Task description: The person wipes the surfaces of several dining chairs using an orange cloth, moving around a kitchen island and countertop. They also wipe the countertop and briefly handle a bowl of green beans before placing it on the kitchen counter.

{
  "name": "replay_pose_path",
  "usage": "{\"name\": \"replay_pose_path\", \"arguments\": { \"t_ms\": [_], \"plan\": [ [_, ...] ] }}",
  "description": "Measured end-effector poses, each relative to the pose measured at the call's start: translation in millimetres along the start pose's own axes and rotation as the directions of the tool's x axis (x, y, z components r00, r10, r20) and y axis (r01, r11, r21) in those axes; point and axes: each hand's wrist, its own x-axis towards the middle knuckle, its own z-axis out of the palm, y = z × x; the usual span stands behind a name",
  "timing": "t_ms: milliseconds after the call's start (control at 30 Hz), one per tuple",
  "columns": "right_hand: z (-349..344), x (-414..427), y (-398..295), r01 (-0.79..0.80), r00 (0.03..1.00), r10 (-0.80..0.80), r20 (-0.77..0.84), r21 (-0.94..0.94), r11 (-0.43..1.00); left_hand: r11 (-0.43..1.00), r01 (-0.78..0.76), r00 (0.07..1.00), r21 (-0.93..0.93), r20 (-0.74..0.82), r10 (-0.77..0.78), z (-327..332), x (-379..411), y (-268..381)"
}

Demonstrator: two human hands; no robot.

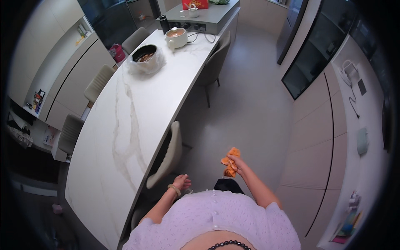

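My right hand [236, 164] grips a crumpled orange cloth [230, 172] in front of my body, above the floor. Beside the long table, my left hand [182, 181] hangs with nothing in it, a bangle on the wrist and the fingers loosely bent. The nearest thing to it is a beige upholstered chair [170, 159] by the table's edge. On my left stretches the white marble-patterned table [103, 168]. Toward its far end stands a dark-lined pot [144, 53] wrapped in clear plastic, with brown pieces inside. Behind that is a cream electric pot [176, 40] with its cord attached.
Grey floor [247, 103] runs between the table and the cabinets [312, 147] on my right. Another chair [215, 64] stands farther along this side. Several chairs line the opposite side. A black bottle [163, 24] stands by the grey counter [215, 23], which bears a white teapot [193, 12].
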Motion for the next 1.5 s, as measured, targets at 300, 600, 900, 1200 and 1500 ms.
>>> {"name": "replay_pose_path", "arguments": {
  "t_ms": [300,600,900,1200,1500],
  "plan": [
    [-156.4,-65.8,-127.0,0.190,0.981,-0.166,-0.105,0.289,0.938,0.994,-0.109,0.990,0.033,0.099,0.105,139.4,13.0,96.5],
    [-159.3,-22.7,-190.6,0.156,0.982,-0.104,-0.156,0.371,0.915,0.999,-0.030,0.997,0.015,0.070,0.028,176.9,95.7,181.3],
    [-153.5,50.3,-341.5,0.124,0.980,-0.098,-0.176,0.142,0.982,0.969,-0.156,0.971,-0.190,0.148,0.185,268.4,196.8,389.1],
    [-94.2,153.5,-516.1,0.060,0.992,-0.077,-0.102,-0.160,0.985,0.722,-0.206,0.964,-0.661,-0.009,0.267,304.1,211.9,577.4],
    [20.6,333.8,-739.6,0.225,0.971,-0.230,0.062,-0.553,0.802,0.438,-0.210,0.961,-0.874,-0.102,0.258,306.1,281.8,697.8]
  ]
}}
